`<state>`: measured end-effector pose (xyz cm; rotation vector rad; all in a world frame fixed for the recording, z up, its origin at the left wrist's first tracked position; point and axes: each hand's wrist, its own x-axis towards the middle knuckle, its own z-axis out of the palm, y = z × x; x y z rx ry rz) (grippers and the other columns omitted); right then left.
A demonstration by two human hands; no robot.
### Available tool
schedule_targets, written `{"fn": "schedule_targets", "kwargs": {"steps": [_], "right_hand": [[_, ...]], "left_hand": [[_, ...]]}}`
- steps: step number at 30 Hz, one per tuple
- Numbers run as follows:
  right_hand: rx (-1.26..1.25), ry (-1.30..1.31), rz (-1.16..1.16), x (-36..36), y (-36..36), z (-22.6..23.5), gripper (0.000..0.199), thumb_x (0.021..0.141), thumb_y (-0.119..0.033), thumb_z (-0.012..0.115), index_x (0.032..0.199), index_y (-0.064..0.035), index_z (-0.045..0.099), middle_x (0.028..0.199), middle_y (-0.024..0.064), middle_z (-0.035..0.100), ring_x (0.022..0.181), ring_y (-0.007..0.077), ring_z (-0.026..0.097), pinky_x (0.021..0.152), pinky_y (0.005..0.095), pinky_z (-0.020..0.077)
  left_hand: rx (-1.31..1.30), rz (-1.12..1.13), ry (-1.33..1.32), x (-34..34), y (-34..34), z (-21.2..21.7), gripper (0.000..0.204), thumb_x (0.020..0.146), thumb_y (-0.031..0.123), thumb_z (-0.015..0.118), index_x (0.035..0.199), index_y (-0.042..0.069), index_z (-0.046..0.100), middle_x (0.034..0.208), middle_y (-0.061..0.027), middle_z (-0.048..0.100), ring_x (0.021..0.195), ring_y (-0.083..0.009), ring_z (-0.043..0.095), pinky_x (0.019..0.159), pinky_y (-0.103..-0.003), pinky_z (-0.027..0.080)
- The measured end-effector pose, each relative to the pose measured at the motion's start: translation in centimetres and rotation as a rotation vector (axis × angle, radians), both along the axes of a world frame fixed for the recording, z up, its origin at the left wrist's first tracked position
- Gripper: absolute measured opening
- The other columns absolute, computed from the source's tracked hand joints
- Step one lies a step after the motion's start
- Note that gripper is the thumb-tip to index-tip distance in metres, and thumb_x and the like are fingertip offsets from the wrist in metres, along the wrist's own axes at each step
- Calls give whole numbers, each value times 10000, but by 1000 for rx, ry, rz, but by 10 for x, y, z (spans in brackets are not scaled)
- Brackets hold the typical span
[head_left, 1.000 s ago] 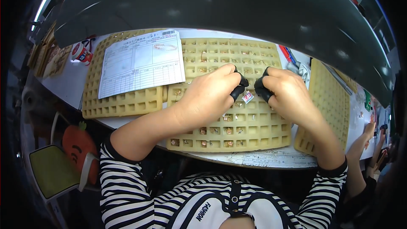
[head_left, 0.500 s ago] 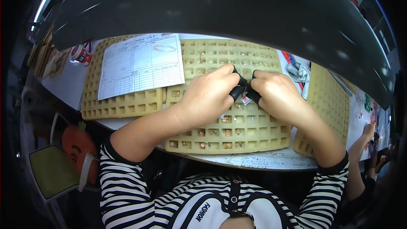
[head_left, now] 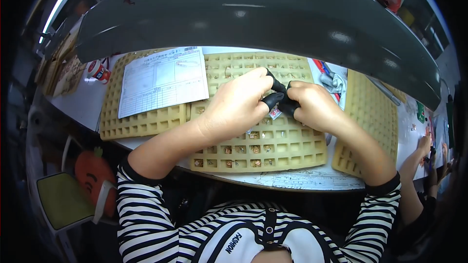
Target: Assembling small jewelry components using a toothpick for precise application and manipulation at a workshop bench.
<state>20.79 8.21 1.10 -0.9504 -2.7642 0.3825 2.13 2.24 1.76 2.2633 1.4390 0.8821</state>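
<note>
Now the left hand (head_left: 239, 102) and right hand (head_left: 312, 104) have come together over the middle tray (head_left: 273, 146) near the desk's front edge, both pinching one small part (head_left: 275, 112), so fitting seems underway

place: small-parts assembly workshop | evidence: tan gridded compartment trays (head_left: 146, 122) holding tiny components (too small to identify), printed white paper form (head_left: 163, 80), grey overhead shelf (head_left: 253, 17), co-worker's hand (head_left: 423, 145) alongside

Bright, even light falls on the counter (head_left: 87, 102); a strip lamp (head_left: 58, 2) glows far left. Soft glare spots the grey shelf (head_left: 243, 14). Fisheye bending and dark vignette crowd the edges; the centre is sharp.
</note>
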Motion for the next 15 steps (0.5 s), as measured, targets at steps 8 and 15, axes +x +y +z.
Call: {"fn": "schedule_targets", "kwargs": {"steps": [8, 15], "right_hand": [[65, -139, -46, -14, -6, -1, 149, 625, 8, 569, 771, 9, 599, 796, 169, 611, 738, 339, 606, 651, 423, 493], [-119, 86, -41, 2, 8, -5, 104, 624, 1, 578, 722, 34, 567, 785, 161, 578, 740, 344, 564, 657, 404, 448]], "left_hand": [[65, -10, -125, 8, 17, 0, 40, 731, -44, 553, 745, -36, 517, 747, -98, 480, 633, -205, 470, 557, -309, 391], [-101, 9, -199, 2, 21, -25, 136, 740, -60, 533, 873, -44, 557, 788, -92, 483, 653, -160, 482, 578, -281, 397]]}}
